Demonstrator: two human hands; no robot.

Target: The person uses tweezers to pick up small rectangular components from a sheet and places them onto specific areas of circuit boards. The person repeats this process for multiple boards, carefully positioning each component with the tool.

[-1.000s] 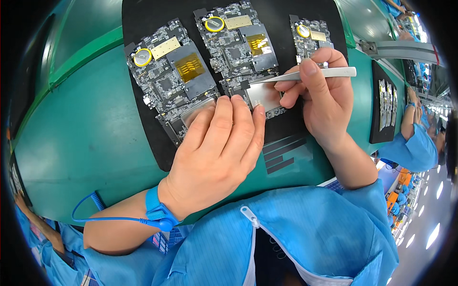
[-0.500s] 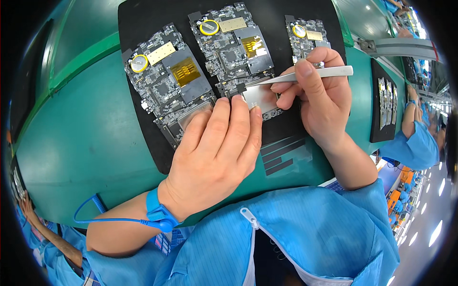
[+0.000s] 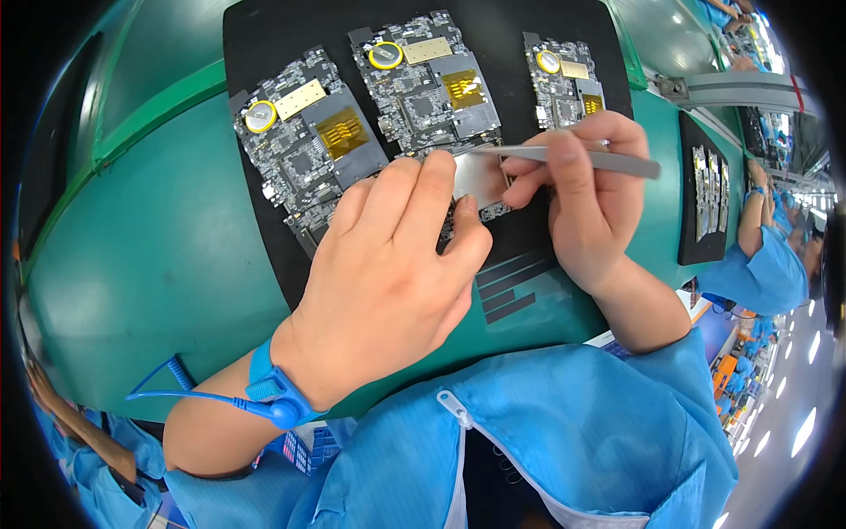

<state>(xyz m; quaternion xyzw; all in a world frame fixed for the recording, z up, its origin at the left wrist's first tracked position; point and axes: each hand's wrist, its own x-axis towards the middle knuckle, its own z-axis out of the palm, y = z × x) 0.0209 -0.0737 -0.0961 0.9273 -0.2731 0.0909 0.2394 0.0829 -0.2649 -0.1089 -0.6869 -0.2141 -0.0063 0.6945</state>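
My left hand rests over the lower left part of the middle circuit board, with bent fingertips and thumb pressed to it near a silver metal plate. In my right hand is a pair of metal tweezers, pinched between thumb and fingers. Its tip points left, toward the board just above the plate, close to my left fingertips; whether it grips anything cannot be made out. The left circuit board is partly covered by my left hand. A third circuit board lies beyond my right hand.
The boards lie on a black mat on a green table. Black strips on a clear sheet lie near the front. A blue wrist strap with a coiled cord is on my left wrist. More boards and another person's hand are at right.
My left hand has shifted slightly left and up, its index finger and thumb now farther apart. The tweezers have turned to a different angle, the tip a little higher on the board.
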